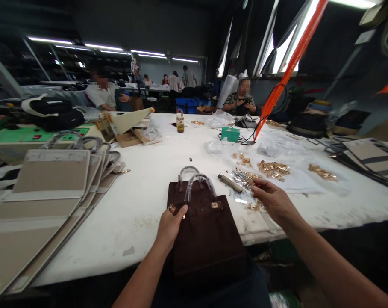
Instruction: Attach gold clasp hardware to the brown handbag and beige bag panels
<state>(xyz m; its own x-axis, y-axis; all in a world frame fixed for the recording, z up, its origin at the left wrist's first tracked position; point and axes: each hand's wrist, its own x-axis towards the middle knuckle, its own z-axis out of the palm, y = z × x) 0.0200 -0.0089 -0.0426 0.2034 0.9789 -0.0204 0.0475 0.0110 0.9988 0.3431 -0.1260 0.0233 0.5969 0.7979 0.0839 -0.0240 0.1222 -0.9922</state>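
Note:
A dark brown handbag [207,239] rests at the table's front edge, its twin handles wrapped in clear plastic. My left hand [170,226] grips the bag's upper left side, thumb on the front. A gold clasp [215,205] shows on the bag's upper right, and another gold fitting [172,208] sits by my left fingers. To the right of the bag, my right hand [272,199] has its fingers pinched together over small gold and silver metal pieces [245,177]. What lies between those fingertips is too small to make out. A worn stick-shaped tool [230,183] lies beside the silver pieces.
Flat beige bag panels [53,175] with wrapped handles are stacked on the left. Gold fittings [273,170] lie in piles on plastic at right. A green box [230,134], a bottle [180,122] and an orange hanging strip [277,90] stand farther back. Co-workers sit across the table.

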